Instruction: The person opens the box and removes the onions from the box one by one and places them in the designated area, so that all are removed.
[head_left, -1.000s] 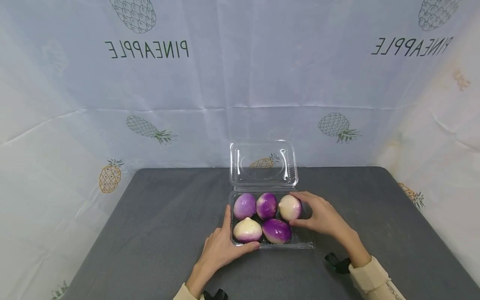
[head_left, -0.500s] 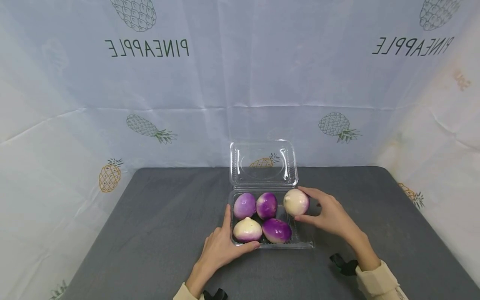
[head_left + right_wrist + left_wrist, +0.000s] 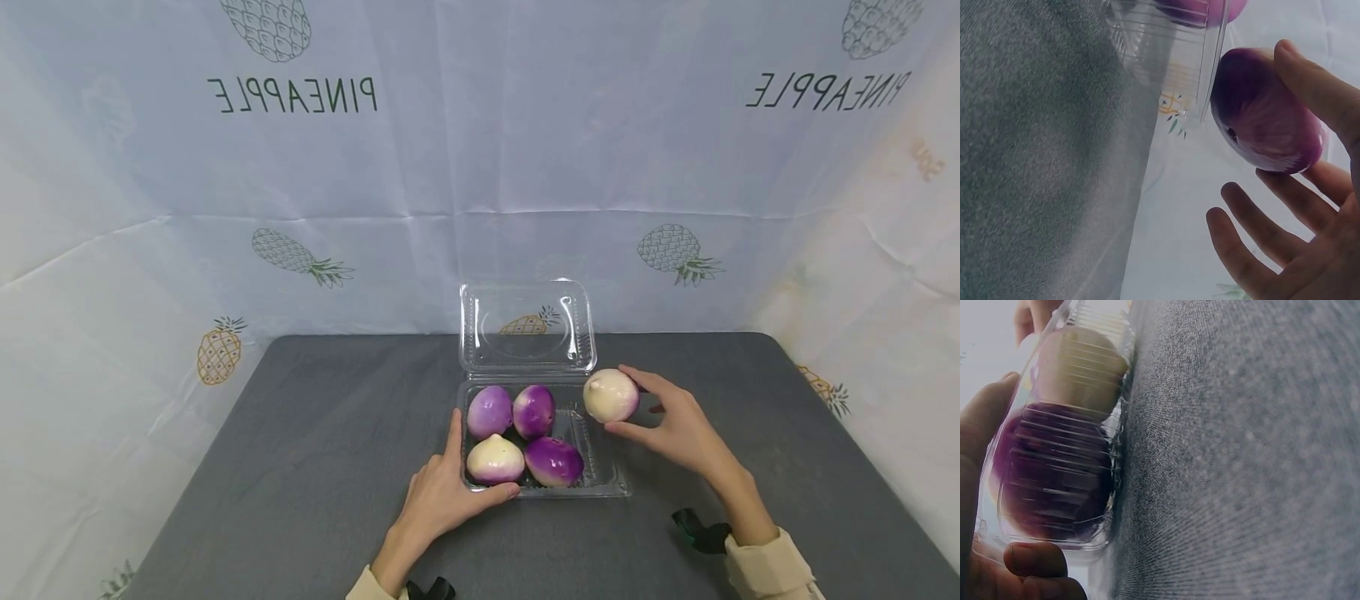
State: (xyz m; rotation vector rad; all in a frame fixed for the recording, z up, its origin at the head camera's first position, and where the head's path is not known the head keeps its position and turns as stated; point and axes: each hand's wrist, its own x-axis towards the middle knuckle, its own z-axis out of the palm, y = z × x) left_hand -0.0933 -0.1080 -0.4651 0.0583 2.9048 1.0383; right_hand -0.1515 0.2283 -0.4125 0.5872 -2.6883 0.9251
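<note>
In the head view, my right hand (image 3: 678, 425) pinches a purple-and-white turnip (image 3: 611, 396) between thumb and fingers, raised over the right edge of a clear plastic clamshell container (image 3: 600, 487). The right wrist view shows the purple side of this turnip (image 3: 1260, 119), with some fingers spread away from it. My left hand (image 3: 435, 500) grips the container's front left corner, thumb along the front and index finger along the left side. Inside sit a pale purple turnip (image 3: 489, 412), a dark purple one (image 3: 534, 412), a white-topped one (image 3: 495, 460) and another purple one (image 3: 554, 462).
The container's hinged lid (image 3: 527, 329) stands raised at the back. Beneath is a grey tabletop (image 3: 337, 433). A pale curtain (image 3: 480, 150) printed with pineapples hangs behind the table. Dark straps (image 3: 701, 531) show at the wrists.
My right hand has lifted the turnip out of the container's back row and moved it up and to the right. My left hand has stayed at the container's corner.
</note>
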